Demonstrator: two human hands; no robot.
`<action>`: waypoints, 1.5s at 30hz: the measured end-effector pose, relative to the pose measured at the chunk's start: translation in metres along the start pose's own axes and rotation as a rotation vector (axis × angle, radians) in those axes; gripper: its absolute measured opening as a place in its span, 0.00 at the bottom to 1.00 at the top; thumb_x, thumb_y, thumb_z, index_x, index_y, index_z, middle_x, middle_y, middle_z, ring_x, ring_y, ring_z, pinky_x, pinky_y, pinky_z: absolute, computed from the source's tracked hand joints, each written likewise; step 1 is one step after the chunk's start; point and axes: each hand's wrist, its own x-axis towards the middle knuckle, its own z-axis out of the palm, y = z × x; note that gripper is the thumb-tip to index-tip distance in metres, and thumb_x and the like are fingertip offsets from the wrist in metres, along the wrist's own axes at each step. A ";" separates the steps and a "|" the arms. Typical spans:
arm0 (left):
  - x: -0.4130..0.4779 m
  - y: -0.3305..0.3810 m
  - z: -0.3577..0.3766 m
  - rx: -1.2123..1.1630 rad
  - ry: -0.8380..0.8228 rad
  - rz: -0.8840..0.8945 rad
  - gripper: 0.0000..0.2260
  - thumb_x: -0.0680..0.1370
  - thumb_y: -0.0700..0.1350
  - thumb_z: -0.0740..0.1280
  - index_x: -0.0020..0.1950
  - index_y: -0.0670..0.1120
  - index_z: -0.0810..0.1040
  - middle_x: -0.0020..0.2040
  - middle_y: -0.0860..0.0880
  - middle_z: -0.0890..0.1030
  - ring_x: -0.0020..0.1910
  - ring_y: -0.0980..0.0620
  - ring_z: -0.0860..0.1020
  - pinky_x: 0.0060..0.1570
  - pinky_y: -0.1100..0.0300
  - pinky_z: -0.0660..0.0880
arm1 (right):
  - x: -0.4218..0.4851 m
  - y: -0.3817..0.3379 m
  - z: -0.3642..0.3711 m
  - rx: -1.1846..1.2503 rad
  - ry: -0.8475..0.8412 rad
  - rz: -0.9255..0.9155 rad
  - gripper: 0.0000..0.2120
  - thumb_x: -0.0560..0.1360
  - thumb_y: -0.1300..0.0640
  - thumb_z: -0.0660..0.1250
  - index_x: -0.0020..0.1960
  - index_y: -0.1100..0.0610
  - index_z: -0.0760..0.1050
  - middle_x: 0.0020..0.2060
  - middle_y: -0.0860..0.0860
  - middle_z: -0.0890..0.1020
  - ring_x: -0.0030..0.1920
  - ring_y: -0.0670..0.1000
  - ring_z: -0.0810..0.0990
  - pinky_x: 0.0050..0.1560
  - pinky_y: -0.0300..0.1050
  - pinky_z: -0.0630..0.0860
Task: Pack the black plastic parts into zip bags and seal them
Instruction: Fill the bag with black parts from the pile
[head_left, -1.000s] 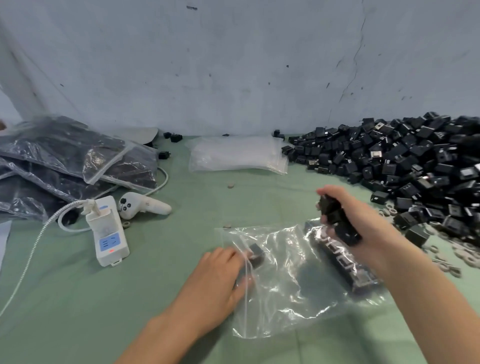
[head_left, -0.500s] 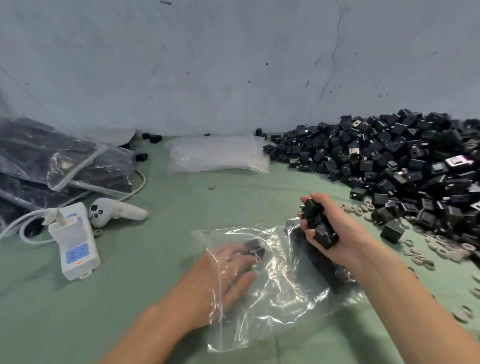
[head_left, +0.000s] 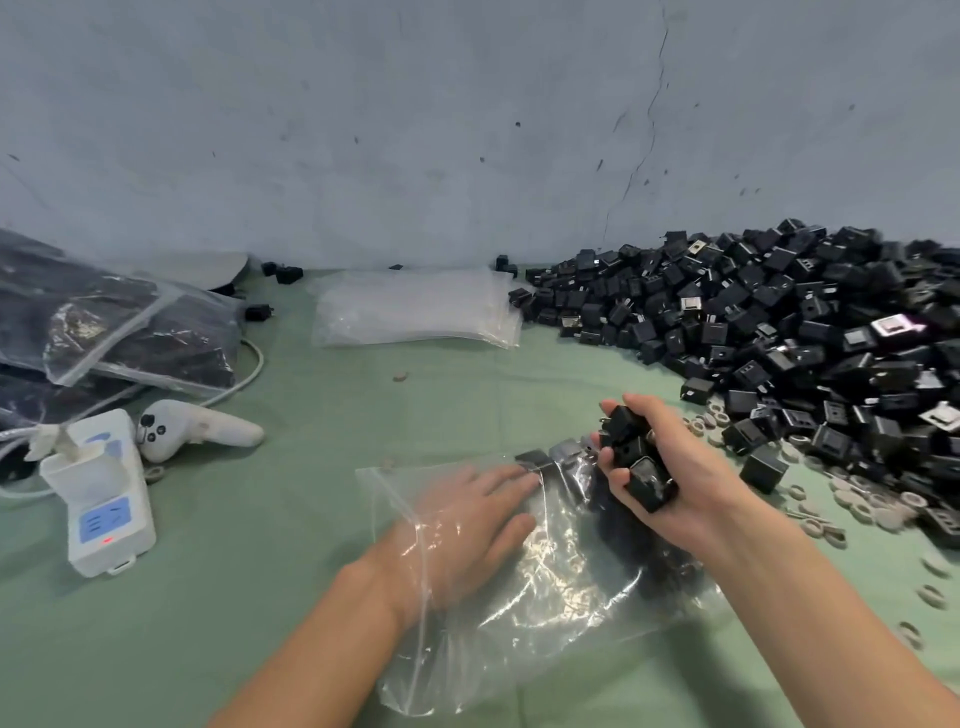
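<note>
**Left hand slid deeper into the zip bag**

The left hand (head_left: 467, 530) had moved from the mouth of the zip bag (head_left: 545, 623) to well inside it, so the film covered it to the wrist. Its fingers lay straight and slightly apart, the tips near a black piece at the bag's far edge.

The right hand (head_left: 670, 483) was held over the bag's right side, its fingers clamped round a handful of black plastic parts (head_left: 634, 457), which were glossy, boxy blocks. More dark parts lay in the bag below it.

The bag was clear, crinkled and glinting, and lay flat on the green tabletop (head_left: 260, 597) with its zip strip along the left edge. The pile (head_left: 779, 322) of like parts was heaped at the right against the wall (head_left: 415, 130), with pale rings (head_left: 857, 499) scattered at its foot.

Bare green surface ran left of the bag as far as a white power strip (head_left: 104, 499) and a white controller (head_left: 197, 428). A stack of empty bags (head_left: 415, 306) lay at the back, and filled bags (head_left: 130, 332) at the far left.
</note>
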 end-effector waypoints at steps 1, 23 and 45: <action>0.003 0.000 0.002 0.026 0.009 0.003 0.26 0.82 0.62 0.44 0.78 0.57 0.60 0.76 0.58 0.64 0.64 0.56 0.69 0.68 0.58 0.65 | 0.000 0.000 0.000 -0.011 0.003 -0.002 0.10 0.77 0.49 0.70 0.52 0.55 0.81 0.39 0.56 0.80 0.30 0.49 0.77 0.23 0.36 0.72; -0.050 -0.020 -0.092 -0.588 0.736 -0.591 0.13 0.66 0.42 0.56 0.35 0.53 0.79 0.30 0.53 0.80 0.27 0.56 0.72 0.31 0.59 0.69 | -0.008 0.016 0.021 -0.019 -0.108 0.020 0.19 0.80 0.41 0.64 0.53 0.57 0.79 0.40 0.56 0.81 0.29 0.50 0.77 0.22 0.38 0.71; -0.057 -0.013 -0.094 -0.484 0.588 -0.433 0.07 0.77 0.56 0.69 0.53 0.58 0.78 0.44 0.61 0.82 0.45 0.61 0.78 0.39 0.73 0.69 | -0.023 0.041 0.059 -0.355 -0.302 -0.008 0.12 0.79 0.49 0.68 0.48 0.56 0.86 0.41 0.54 0.82 0.30 0.49 0.75 0.24 0.40 0.69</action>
